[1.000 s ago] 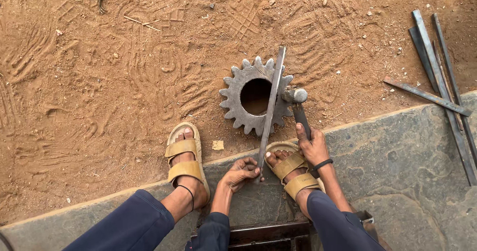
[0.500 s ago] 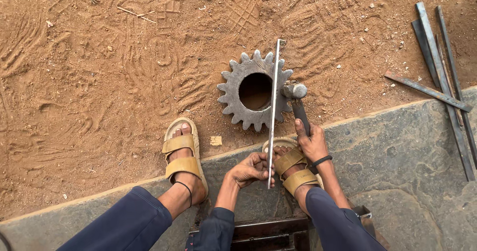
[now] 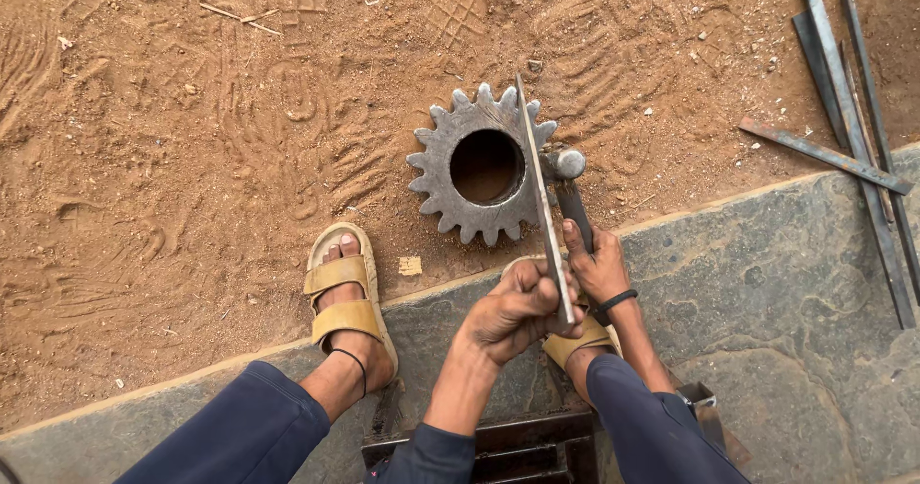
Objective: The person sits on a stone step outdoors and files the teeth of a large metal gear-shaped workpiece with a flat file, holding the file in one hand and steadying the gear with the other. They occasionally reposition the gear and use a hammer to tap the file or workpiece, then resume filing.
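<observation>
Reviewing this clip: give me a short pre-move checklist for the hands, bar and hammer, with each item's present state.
1. Left hand has a closed grip on the flat bar: ok.
2. Right hand grips the hammer handle: ok.
3. Bar's far end lies over the gear: ok.
4. Bar actually touching the gear: cannot tell.
5. Hammer head beside the gear's right edge: ok.
6. Sandalled feet away from the hammer head: not ok, the right foot sits under the hands.
</observation>
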Available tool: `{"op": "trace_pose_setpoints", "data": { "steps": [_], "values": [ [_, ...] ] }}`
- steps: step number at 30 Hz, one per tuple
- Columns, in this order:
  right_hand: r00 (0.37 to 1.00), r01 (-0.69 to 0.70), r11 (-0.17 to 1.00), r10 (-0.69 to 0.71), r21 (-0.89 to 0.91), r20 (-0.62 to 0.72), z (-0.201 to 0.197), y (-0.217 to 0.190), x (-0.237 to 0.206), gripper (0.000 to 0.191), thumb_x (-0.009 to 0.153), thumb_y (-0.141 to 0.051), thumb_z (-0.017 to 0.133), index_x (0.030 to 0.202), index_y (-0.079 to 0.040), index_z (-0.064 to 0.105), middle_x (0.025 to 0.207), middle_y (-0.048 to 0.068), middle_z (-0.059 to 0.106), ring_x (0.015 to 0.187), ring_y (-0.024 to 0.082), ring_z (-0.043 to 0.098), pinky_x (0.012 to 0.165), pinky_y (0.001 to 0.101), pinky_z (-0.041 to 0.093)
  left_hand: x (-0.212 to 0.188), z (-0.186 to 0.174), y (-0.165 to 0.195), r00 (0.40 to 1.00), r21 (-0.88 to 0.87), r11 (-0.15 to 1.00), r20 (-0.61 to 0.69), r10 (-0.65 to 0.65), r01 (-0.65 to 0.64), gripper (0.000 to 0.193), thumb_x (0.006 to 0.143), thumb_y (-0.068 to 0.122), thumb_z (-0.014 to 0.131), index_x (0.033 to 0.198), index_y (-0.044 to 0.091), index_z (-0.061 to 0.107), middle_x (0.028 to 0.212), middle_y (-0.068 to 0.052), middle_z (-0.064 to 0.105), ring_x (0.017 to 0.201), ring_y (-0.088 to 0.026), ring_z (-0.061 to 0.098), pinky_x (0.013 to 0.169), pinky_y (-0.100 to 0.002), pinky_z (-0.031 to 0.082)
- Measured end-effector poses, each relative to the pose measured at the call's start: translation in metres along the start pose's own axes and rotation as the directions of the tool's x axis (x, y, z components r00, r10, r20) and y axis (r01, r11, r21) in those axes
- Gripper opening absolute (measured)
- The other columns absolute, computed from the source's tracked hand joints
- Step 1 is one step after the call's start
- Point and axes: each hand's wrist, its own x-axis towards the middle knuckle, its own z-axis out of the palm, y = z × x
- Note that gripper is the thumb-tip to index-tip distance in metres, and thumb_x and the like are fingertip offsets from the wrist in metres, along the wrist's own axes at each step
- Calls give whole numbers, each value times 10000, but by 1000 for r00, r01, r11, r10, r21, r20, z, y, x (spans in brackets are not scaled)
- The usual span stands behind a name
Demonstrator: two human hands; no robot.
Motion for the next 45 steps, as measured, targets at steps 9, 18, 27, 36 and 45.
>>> {"op": "trace_pose_setpoints", "data": {
  "steps": [9,18,27,36,45],
  "values": [
    [989,114,987,-124,117,83,-1,12,10,232,886,-250,620,931,-23,641,719,35,616,685,106,556,587,326,490,17,42,-7,994,-79,993,-73,84,-89,195,1051,101,706,1094,-81,651,1074,-225,722,1026,-328,741,926,-447,629],
    [995,74,997,-76,37,67,-3,15,6,199,897,-212,622,922,-14,628,742,62,609,721,130,564,644,336,490,16,54,-7,991,-151,984,-106,78,-93,292,1044,87,683,1252,-98,597,1101,-240,704,1002,-316,751,905,-411,644],
    [998,13,1000,-14,12,54,-2,19,9,203,902,-194,612,940,5,622,764,88,609,755,139,549,688,343,492,12,53,-3,992,-152,986,-113,49,-66,332,1067,114,685,1298,-92,566,1103,-244,703,971,-313,751,880,-376,643],
    [992,121,993,-121,17,36,-2,16,7,260,855,-220,684,915,24,614,750,104,611,738,152,559,675,353,499,12,55,-2,984,-128,988,-164,65,-87,369,1026,121,719,1281,-93,560,1139,-193,686,1020,-294,741,869,-384,648],
    [996,-10,987,-4,160,84,0,19,8,214,906,-222,639,940,-12,665,809,56,641,776,104,561,688,319,490,14,63,1,987,-82,993,-144,72,-84,358,1034,95,712,1283,-124,577,1152,-201,690,1024,-291,739,880,-389,646]
  ]
}}
